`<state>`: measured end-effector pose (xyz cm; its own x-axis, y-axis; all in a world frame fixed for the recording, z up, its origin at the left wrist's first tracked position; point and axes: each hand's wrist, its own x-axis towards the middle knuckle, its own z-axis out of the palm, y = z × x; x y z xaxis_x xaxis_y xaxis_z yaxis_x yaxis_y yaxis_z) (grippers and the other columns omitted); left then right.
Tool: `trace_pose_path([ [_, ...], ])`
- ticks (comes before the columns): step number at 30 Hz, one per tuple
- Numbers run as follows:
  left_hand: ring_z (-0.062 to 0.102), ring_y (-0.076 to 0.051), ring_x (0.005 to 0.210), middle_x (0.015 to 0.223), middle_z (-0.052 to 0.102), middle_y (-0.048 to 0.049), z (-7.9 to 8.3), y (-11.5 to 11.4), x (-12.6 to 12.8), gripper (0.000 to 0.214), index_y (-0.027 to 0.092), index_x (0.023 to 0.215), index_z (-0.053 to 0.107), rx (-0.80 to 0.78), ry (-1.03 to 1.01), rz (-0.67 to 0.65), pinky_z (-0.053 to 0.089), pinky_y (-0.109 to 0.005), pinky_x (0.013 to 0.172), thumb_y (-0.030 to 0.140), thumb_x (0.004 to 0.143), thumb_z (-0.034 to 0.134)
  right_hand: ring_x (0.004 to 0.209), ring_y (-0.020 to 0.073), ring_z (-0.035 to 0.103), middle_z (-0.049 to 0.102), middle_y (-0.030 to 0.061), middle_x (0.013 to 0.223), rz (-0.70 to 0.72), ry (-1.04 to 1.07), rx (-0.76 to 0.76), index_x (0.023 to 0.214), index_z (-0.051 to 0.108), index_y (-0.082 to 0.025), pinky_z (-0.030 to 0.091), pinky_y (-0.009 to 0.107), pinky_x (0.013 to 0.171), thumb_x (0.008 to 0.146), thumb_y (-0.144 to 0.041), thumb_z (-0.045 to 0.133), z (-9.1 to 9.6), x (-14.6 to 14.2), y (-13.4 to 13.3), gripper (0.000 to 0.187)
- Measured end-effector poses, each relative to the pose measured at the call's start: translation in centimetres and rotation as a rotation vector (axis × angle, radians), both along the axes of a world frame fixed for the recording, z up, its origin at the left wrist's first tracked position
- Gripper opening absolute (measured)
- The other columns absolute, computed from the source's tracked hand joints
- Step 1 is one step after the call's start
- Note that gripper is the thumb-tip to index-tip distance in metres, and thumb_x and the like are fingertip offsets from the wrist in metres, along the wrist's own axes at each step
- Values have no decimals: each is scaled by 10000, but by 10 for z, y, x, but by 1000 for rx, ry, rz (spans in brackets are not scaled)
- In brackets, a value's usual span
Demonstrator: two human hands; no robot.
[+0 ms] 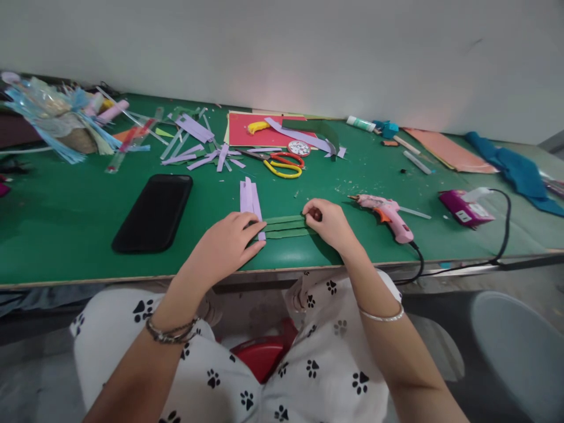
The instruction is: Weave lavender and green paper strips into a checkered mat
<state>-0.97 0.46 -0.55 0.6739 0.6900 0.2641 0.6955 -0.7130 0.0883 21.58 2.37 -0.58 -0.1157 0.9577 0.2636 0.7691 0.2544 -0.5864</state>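
My left hand (pixel 229 244) lies flat with fingers stretched out, pressing on lilac paper strips (pixel 249 198) where they cross several dark green paper strips (pixel 286 226) near the table's front edge. My right hand (pixel 328 222) is curled at the right end of the green strips, its fingertips pinching them. The strips lie on the green table (pixel 79 235).
A black phone (pixel 154 212) lies left of my hands. A pink glue gun (pixel 388 214) with a black cord rests to the right, beyond it a magenta box (pixel 465 207). Yellow and red scissors (pixel 282 164), red paper (pixel 251 132), loose lilac strips and clutter lie farther back.
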Motion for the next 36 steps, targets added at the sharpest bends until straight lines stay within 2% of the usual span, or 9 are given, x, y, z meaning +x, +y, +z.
trace_pose_path([
  [5,548,-256,1001,1110,599,-131,-2,-1,-3,390,108,1150,581,-33,-5,-10,474,-398,840,341,914,375,597,123,483,538,0,645,-4,-154,8,702,563,-172,382,247,593,670,-33,458,1,-1,-1,177],
  [9,554,-254,1011,1123,600,-127,-3,-1,-4,384,124,1154,579,-44,-16,-11,470,-407,854,347,910,383,903,232,540,611,129,973,-66,-415,141,944,624,-136,415,371,805,795,-130,452,10,-13,-13,227],
  [12,562,-255,1008,1125,607,-126,-4,-2,-5,380,128,1152,575,-26,-21,3,465,-409,860,357,903,401,1117,253,469,546,125,1210,9,-498,246,1137,581,-182,309,436,992,897,-303,373,14,-30,-31,340],
  [16,570,-261,1008,1122,612,-125,-4,-5,-4,382,135,1139,573,-1,-27,17,463,-402,860,383,893,417,1273,260,330,408,85,1400,156,-609,202,1291,472,-228,172,481,1076,905,-485,296,7,-52,-51,495],
  [19,565,-271,1009,1126,601,-144,-4,-6,-4,384,104,1140,566,-3,-19,14,464,-402,855,359,883,436,1297,276,296,359,91,1439,161,-639,137,1344,414,-202,159,506,1073,892,-540,274,-1,-60,-57,582],
  [25,558,-265,989,1086,602,-137,-5,-5,-4,377,113,1140,562,-16,-43,6,476,-393,820,357,883,433,1295,284,307,399,117,1412,74,-610,102,1304,470,-151,146,522,1074,881,-574,255,-5,-58,-55,636],
  [36,550,-262,1014,1100,600,-133,-3,-5,-3,366,108,1142,562,-57,-43,21,472,-387,834,317,872,431,1236,321,364,470,164,1330,-244,-528,127,1208,544,-154,153,607,1020,895,-519,255,-14,-15,-56,562],
])
